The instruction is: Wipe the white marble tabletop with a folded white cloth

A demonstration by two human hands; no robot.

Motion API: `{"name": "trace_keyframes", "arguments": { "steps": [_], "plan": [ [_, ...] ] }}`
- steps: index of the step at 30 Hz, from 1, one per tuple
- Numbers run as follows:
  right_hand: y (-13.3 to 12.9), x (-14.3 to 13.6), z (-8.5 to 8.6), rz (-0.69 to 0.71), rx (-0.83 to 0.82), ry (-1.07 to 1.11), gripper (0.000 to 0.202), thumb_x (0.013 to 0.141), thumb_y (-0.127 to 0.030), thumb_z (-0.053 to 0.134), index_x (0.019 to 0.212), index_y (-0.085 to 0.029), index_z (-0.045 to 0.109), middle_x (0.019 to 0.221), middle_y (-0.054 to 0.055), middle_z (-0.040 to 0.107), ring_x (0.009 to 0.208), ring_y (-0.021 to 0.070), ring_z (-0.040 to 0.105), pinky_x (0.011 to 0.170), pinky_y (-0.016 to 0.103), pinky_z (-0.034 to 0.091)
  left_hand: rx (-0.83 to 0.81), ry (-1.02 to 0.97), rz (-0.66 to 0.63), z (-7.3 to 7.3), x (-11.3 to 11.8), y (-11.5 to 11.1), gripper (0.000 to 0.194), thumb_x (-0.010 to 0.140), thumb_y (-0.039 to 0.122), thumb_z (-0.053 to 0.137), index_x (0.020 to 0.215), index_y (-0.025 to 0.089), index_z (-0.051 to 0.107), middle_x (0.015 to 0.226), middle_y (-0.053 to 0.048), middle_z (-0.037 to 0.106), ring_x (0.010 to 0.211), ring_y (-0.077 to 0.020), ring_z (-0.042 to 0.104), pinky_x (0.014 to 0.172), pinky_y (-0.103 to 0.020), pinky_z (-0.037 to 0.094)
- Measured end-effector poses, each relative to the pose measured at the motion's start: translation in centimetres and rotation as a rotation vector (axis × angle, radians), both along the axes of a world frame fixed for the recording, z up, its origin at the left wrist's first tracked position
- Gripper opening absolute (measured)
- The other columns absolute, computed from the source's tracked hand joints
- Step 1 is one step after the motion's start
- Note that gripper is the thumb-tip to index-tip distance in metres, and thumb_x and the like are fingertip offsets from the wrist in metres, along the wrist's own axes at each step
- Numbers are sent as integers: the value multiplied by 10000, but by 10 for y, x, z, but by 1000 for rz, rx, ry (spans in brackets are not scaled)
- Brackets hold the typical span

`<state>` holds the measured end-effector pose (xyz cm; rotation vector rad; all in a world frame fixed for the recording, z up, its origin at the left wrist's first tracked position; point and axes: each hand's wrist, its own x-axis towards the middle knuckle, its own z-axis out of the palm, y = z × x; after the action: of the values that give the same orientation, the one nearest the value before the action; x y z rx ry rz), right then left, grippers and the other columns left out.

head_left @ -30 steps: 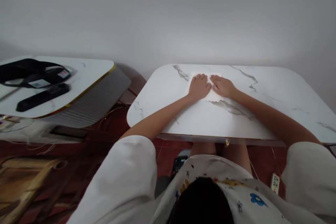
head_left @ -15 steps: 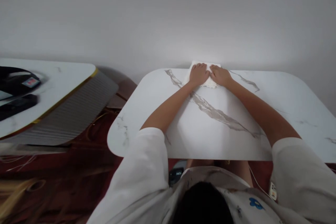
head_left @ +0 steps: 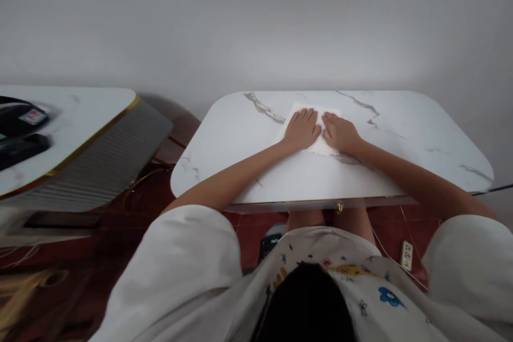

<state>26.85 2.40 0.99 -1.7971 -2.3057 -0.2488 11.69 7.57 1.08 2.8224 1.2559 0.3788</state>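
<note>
A white wiping cloth (head_left: pixel 320 146), perhaps paper, lies spread on the white marble-patterned tabletop (head_left: pixel 401 144). On its left half my left hand (head_left: pixel 302 128) rests palm down, fingers stretched out and slightly apart. My right hand (head_left: pixel 340 132) presses on the cloth's right half, its fingers lying over it and pointing up and inward. The two thumbs nearly meet over the middle of the cloth. Neither hand wraps round the cloth; much of it is hidden beneath them.
Beyond the table rises a plain grey wall (head_left: pixel 256 21). At left stands another marble-topped table (head_left: pixel 88 112) with a gold edge and black items (head_left: pixel 24 123) on it. A power strip (head_left: pixel 406 255) with a cord lies on the red floor, right of my legs.
Both hands have drawn the cloth back from the table's far edge towards me, and my elbows have bent outward. The view has shifted, showing the table's front edge higher.
</note>
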Motion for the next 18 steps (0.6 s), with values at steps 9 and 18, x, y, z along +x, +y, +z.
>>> {"name": "trace_keyframes", "arguments": {
  "steps": [9, 18],
  "plan": [
    [-93, -7, 1, 262, -75, 6, 562, 917, -230, 371, 1447, -50, 425, 1509, 157, 423, 1390, 285, 403, 1117, 481, 384, -110, 48, 33, 19, -43, -123, 508, 941, 300, 351, 1405, 118, 447, 1483, -137, 456, 1370, -294, 386, 1133, -443, 297],
    [-131, 62, 2, 228, -46, -31, 547, 910, -212, 376, 1443, -113, 449, 1510, 125, 426, 1395, 246, 403, 1111, 478, 399, -55, -50, -109, 15, 9, -146, 382, 954, 293, 401, 1279, 129, 515, 1342, -146, 530, 1235, -298, 461, 1044, -437, 373]
  ]
}}
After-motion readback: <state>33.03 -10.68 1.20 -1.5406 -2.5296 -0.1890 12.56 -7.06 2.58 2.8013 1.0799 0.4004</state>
